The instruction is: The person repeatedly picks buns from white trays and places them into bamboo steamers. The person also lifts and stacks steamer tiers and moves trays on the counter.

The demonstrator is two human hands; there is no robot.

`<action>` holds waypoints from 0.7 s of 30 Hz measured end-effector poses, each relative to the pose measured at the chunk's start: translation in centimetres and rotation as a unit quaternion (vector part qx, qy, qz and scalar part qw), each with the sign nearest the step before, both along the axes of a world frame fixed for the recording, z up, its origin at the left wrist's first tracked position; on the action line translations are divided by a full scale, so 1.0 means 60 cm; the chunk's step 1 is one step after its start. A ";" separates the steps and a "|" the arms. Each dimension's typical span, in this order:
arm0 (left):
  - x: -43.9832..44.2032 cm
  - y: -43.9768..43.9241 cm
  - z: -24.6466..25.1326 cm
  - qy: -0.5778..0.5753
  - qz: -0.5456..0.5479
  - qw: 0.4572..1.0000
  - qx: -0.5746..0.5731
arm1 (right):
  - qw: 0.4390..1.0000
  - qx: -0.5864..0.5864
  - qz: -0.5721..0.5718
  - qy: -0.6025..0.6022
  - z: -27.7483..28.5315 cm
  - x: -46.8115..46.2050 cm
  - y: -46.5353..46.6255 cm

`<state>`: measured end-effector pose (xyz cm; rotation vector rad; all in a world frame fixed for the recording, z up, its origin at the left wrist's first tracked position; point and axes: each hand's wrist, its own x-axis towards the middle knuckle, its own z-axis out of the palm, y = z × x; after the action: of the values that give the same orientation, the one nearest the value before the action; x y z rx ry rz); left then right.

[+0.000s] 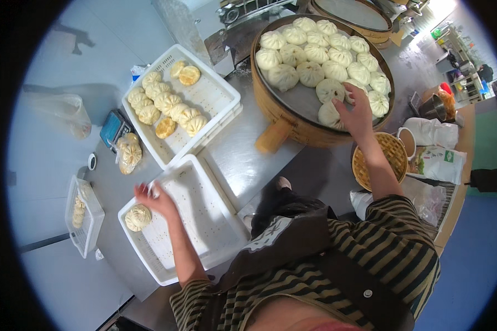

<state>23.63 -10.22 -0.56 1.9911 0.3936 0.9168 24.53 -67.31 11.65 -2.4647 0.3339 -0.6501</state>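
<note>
At the steamer's near side, my right hand is over the pleated steamed buns, thumb and fingers apart. It partly covers a bun and another just beyond; whether it touches them is hard to tell. Many buns fill the large round bamboo steamer, which has a stubby wooden handle. My left hand, slightly blurred, hovers above the left end of a white plastic tray with its fingers spread and nothing held. Just beside it, a single pleated bun sits in the tray's corner.
Behind is another white tray with pleated buns and browned flat cakes. A scale, bagged buns and a white basket stand left. A woven bamboo basket is below my right forearm. Another steamer stands behind.
</note>
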 end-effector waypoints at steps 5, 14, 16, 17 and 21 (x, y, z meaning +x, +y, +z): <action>0.166 -0.367 0.098 0.034 -0.349 0.936 0.026 | 0.987 -0.040 0.017 0.156 -0.040 0.055 -0.031; 0.228 -0.699 0.210 0.148 -0.519 0.794 0.280 | 0.954 0.210 0.028 0.211 -0.021 -0.014 -0.102; 0.176 -0.747 0.217 0.209 -0.560 0.747 0.292 | 0.958 0.232 0.032 0.167 -0.022 -0.035 -0.118; 0.148 -0.773 0.221 0.248 -0.566 0.721 0.312 | 0.959 0.240 0.038 0.145 -0.022 -0.040 -0.127; 0.077 -0.848 0.232 0.365 -0.507 0.670 0.402 | 0.985 0.125 0.115 0.038 -0.017 -0.010 -0.171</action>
<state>28.27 -61.12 13.35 2.7446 -0.8497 -0.6061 23.92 -77.59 10.62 -2.2457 0.1449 -0.3925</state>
